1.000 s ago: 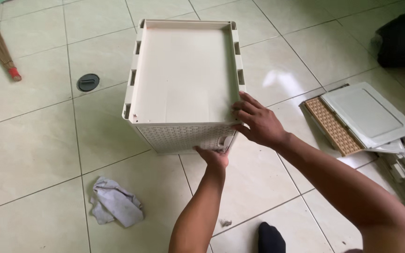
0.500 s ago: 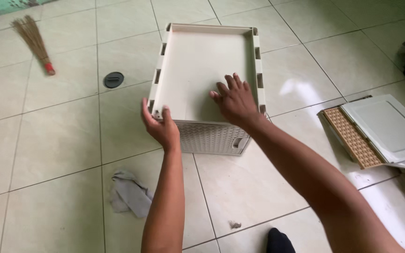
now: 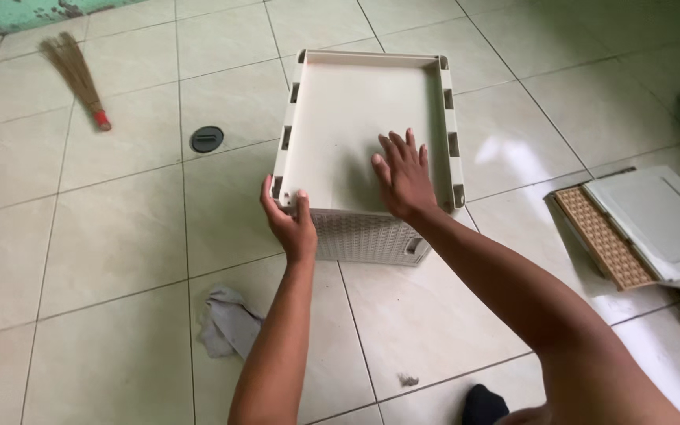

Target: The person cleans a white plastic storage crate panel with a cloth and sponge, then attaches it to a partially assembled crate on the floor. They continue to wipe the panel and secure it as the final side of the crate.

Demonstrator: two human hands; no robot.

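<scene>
- Head view: cream plastic drawer unit [image 3: 356, 134] stands on the tiled floor [image 3: 112, 236], centre frame, flat panel facing up, woven-pattern side toward the person.
- Left hand [image 3: 289, 224] grips the unit's near left corner: thumb on top edge, fingers wrapped round the side, closed on it.
- Right hand [image 3: 403, 177] lies flat on the top panel, fingers spread, palm down, nr the right rail; pressing/resting, not clasping anything.
- Slots along both long rails of the unit, dark gaps at intervals.
- Grey rag [image 3: 226, 323] crumpled on floor, just left of the left forearm, apart from the unit.
- Round black floor drain cover [image 3: 207, 138] left of the unit, near but not touching.
- Straw hand broom [image 3: 76, 75] w/ red binding, upper left, well apart.
- Right side: loose cream panel [image 3: 663, 220] lying over a brown woven-texture panel [image 3: 600, 236], both on floor, apart from the unit.
- Dark object at the far right edge, too cut off to tell.
- Small bit of lint on the floor btw the arms.
</scene>
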